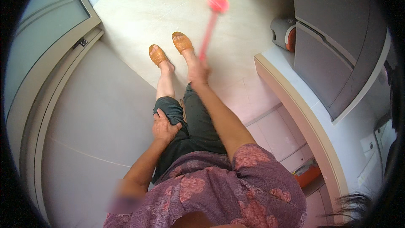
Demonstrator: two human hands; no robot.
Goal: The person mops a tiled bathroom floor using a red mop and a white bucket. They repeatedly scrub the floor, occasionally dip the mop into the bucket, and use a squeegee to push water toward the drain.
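The right hand (pixel 199 74) is closed in a grip, its forearm (pixel 217 107) extending behind it, while the left hand (pixel 166 127) rests over the left knee (pixel 169 104) beneath it.

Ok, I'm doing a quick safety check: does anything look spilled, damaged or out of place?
Nothing clearly stands out. The red-headed pink stick in the right hand is blurred, so I can't judge its condition.

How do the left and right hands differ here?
The right hand is closed around a pink stick with a round head; the left hand lies on the dark trousers, near the knee, holding no tool. The right hand reaches farther forward, nearer the sandals; the left hand sits closer to the floral top. Both are bare.
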